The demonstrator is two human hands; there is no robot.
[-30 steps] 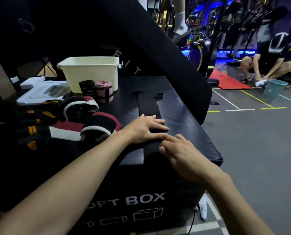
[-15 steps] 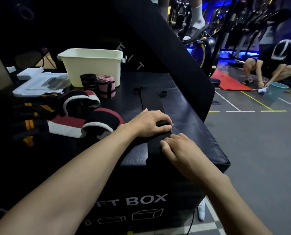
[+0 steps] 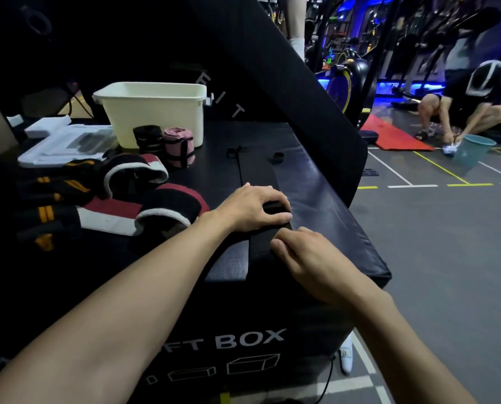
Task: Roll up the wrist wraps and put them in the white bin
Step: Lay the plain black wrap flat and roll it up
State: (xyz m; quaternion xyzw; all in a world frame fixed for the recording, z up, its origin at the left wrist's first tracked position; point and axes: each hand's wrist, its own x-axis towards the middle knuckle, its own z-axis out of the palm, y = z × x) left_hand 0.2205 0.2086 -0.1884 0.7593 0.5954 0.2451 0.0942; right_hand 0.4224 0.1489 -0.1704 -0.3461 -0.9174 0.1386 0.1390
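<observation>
Black wrist wrap [image 3: 259, 176] lies stretched flat along the black worktop [image 3: 325, 199], its near end reaching the front edge. The white bin [image 3: 156, 118] stands at the far side, with a rolled black wrap [image 3: 148, 139] and a rolled pink wrap [image 3: 180, 147] touching its front. The left hand [image 3: 252, 209] has its fingers curled around the wrap's partly rolled section. The right hand [image 3: 304, 255] pinches the strap's near end, fingers bent.
</observation>
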